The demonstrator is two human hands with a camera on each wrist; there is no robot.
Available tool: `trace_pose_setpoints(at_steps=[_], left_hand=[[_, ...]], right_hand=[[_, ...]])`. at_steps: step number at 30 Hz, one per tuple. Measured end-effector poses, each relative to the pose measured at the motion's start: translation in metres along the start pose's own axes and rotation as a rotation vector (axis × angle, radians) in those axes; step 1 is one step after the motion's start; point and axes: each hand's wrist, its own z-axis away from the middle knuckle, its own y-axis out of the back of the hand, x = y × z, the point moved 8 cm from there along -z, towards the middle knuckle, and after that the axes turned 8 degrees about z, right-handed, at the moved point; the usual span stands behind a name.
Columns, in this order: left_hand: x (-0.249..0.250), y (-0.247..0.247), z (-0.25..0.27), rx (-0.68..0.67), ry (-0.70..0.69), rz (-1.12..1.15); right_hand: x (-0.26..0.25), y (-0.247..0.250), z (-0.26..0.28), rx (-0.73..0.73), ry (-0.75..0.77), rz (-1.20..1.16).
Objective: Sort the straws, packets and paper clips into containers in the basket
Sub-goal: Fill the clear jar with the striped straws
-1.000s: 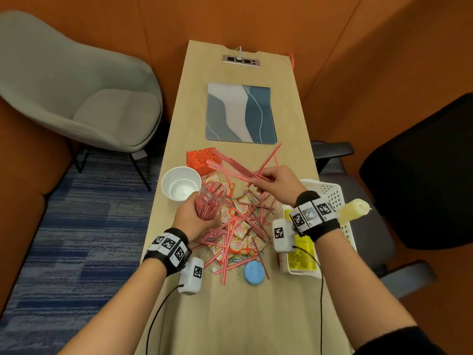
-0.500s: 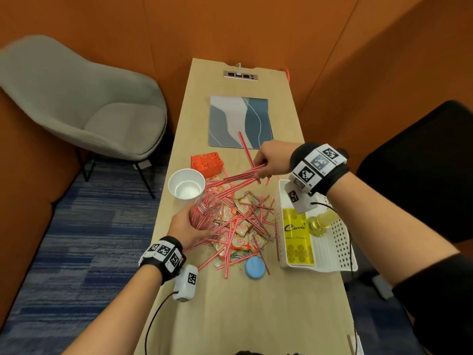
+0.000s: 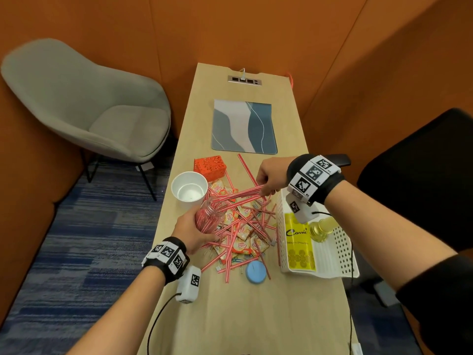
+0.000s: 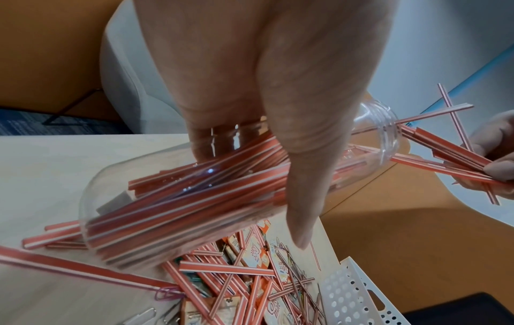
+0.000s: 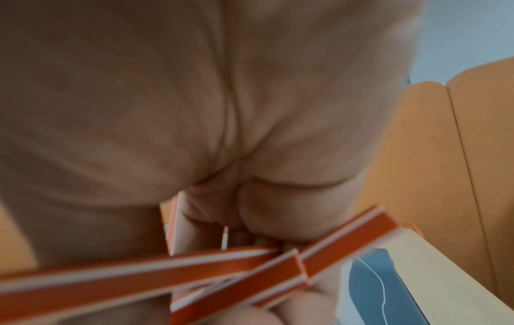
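Observation:
My left hand (image 3: pixel 194 231) grips a clear plastic jar (image 3: pixel 208 219) (image 4: pixel 194 198), tilted on its side with its mouth toward the right and packed with red-and-white straws. My right hand (image 3: pixel 268 179) pinches a bundle of straws (image 3: pixel 240 194) (image 5: pixel 194 270) whose far ends reach into the jar's mouth (image 4: pixel 386 132). Under both hands lies a heap of loose straws, orange packets (image 3: pixel 242 230) and coloured paper clips (image 4: pixel 166 293) on the table. A white perforated basket (image 3: pixel 340 252) stands to the right of the heap.
A white paper cup (image 3: pixel 189 187) and a small orange mesh box (image 3: pixel 210 166) stand left of the heap. A blue round lid (image 3: pixel 256 269) lies near it. The basket holds a yellow packet (image 3: pixel 299 242) and a small bottle (image 3: pixel 321 226). A patterned mat (image 3: pixel 244 126) lies further back.
My right hand lifted a bundle of straws off the heap, swung right and back, and now points their ends into the jar. The left hand tilted the jar over.

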Motion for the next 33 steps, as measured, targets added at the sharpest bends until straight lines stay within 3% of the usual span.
trace_pose_setpoints(at_steps=[8,14,19,24,28,33], left_hand=[[0.007,-0.014,-0.012,-0.038,0.028,-0.098],[0.027,-0.031,-0.019,-0.083,-0.038,-0.252],[0.029,-0.044,-0.018,-0.11,-0.047,-0.246],[0.027,-0.046,-0.019,-0.118,-0.009,-0.261],[0.03,-0.044,-0.023,-0.097,-0.001,-0.235],[0.034,-0.048,-0.03,-0.101,-0.008,-0.248]], right_hand=[[-0.002,-0.006,-0.004,0.004,-0.048,0.117],[-0.015,-0.01,-0.018,0.038,-0.062,0.225],[-0.021,-0.017,-0.035,0.06,-0.052,0.242],[-0.012,-0.029,-0.045,0.033,0.004,-0.019],[-0.008,-0.031,-0.051,0.172,0.059,-0.163],[0.007,-0.032,-0.057,0.303,0.001,-0.252]])
